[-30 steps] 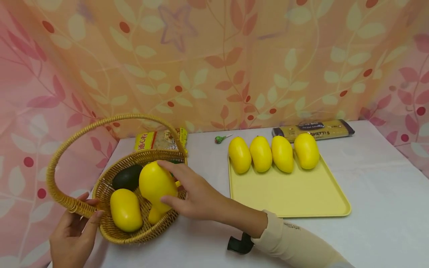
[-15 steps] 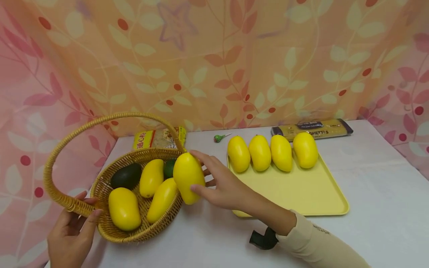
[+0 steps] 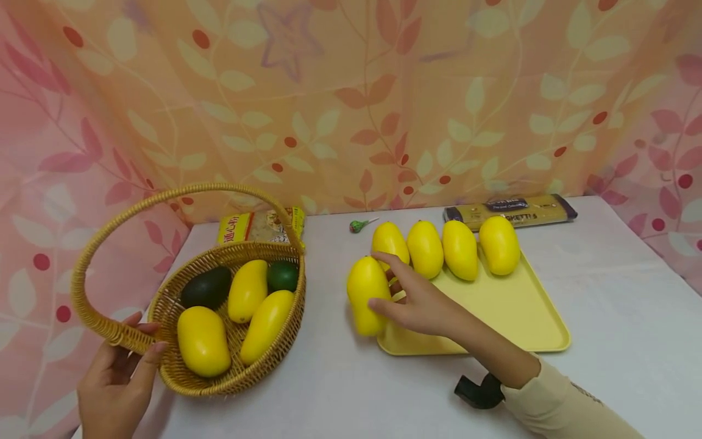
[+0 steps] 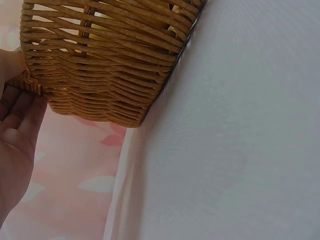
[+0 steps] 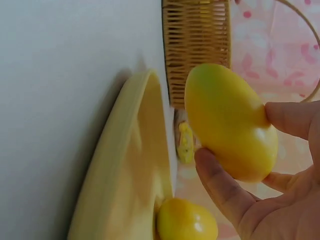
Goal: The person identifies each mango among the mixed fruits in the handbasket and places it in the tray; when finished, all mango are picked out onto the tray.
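My right hand [image 3: 419, 302] grips a yellow mango [image 3: 366, 296] between thumb and fingers, at the left edge of the yellow tray [image 3: 493, 329]. In the right wrist view the held mango [image 5: 230, 122] shows a greenish end and is up off the tray. My left hand [image 3: 117, 378] pinches the base of the handle of the wicker basket [image 3: 230, 387]. Inside the basket lie yellow mangoes [image 3: 204, 341], a dark green avocado-like fruit [image 3: 206, 288] and a rounder green item [image 3: 283, 276]. Several mangoes [image 3: 425, 250] stand in a row along the tray's far side.
A spaghetti pack [image 3: 510, 211] lies behind the tray. A yellow pasta bag [image 3: 236, 228] is behind the basket, and a green lollipop [image 3: 359, 226] sits between them at the back. The basket handle [image 3: 214, 186] arches high on the left. Patterned cloth [image 3: 351, 110] walls the back.
My right hand has lifted the mango out of the basket and carried it rightward to the tray's left edge. The left hand stays at the basket handle.
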`<action>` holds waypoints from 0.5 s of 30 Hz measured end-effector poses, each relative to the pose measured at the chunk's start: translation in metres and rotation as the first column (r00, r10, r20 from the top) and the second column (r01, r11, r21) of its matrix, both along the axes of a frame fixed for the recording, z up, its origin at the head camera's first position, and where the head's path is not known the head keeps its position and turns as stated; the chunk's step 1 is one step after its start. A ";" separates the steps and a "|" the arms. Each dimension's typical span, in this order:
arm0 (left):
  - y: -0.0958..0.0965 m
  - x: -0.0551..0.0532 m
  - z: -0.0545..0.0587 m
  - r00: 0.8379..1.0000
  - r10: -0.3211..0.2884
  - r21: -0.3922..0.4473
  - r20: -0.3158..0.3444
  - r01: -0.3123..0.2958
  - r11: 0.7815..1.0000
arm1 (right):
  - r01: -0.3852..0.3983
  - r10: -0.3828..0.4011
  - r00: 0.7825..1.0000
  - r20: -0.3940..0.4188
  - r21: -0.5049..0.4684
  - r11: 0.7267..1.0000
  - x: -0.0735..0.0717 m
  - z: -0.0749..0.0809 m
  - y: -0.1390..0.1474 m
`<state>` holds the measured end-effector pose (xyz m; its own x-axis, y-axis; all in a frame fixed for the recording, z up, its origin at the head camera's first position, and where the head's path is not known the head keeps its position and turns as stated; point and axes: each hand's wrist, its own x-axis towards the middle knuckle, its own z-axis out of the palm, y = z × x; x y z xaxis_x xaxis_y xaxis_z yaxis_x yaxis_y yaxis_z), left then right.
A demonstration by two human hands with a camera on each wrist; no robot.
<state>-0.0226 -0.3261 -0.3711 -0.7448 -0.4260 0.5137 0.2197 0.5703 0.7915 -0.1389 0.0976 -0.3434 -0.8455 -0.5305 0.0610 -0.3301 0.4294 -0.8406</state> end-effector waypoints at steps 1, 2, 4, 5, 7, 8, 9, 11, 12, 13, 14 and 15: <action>0.000 0.000 0.000 1.000 0.003 -0.002 0.003 -0.003 1.000 | 0.003 -0.003 1.000 0.008 0.011 1.000 0.000 -0.002 0.004; 0.000 0.000 0.000 1.000 0.004 -0.004 0.005 -0.004 1.000 | 0.004 -0.004 1.000 0.014 0.022 1.000 -0.001 -0.003 0.007; 0.000 0.000 0.000 1.000 0.006 -0.005 0.004 -0.006 1.000 | 0.005 -0.006 1.000 0.024 0.044 0.999 0.000 -0.005 0.013; 0.000 0.000 0.000 1.000 0.009 -0.011 0.007 -0.009 1.000 | 0.007 -0.009 0.999 0.031 0.057 0.998 0.000 -0.006 0.015; 0.000 0.000 0.000 1.000 0.011 -0.012 0.008 -0.011 1.000 | 0.014 -0.018 0.999 0.046 0.079 0.997 0.001 -0.008 0.020; 0.000 0.000 -0.001 1.000 0.007 -0.005 0.005 -0.007 1.000 | 0.020 -0.025 0.998 0.056 0.092 0.996 0.001 -0.008 0.022; 0.000 0.000 -0.001 1.000 0.008 -0.005 0.005 -0.008 1.000 | 0.026 -0.033 0.997 0.067 0.106 0.994 0.002 -0.008 0.024; -0.001 0.000 -0.001 1.000 0.009 -0.003 0.007 -0.009 1.000 | 0.042 -0.054 0.995 0.086 0.133 0.990 0.002 -0.009 0.028; 0.000 0.000 -0.001 1.000 0.013 -0.009 0.012 -0.013 1.000 | 0.047 -0.061 0.994 0.094 0.146 0.988 0.002 -0.009 0.029; -0.001 0.000 -0.001 1.000 0.015 -0.014 0.014 -0.015 1.000 | 0.050 -0.066 0.993 0.098 0.160 0.986 0.002 -0.010 0.030; -0.001 0.001 -0.001 1.000 0.015 -0.016 0.014 -0.015 1.000 | 0.054 -0.072 0.992 0.099 0.174 0.983 0.001 -0.010 0.031; -0.001 0.001 -0.001 1.000 0.016 -0.018 0.013 -0.016 1.000 | 0.056 -0.076 0.992 0.099 0.185 0.981 0.001 -0.010 0.032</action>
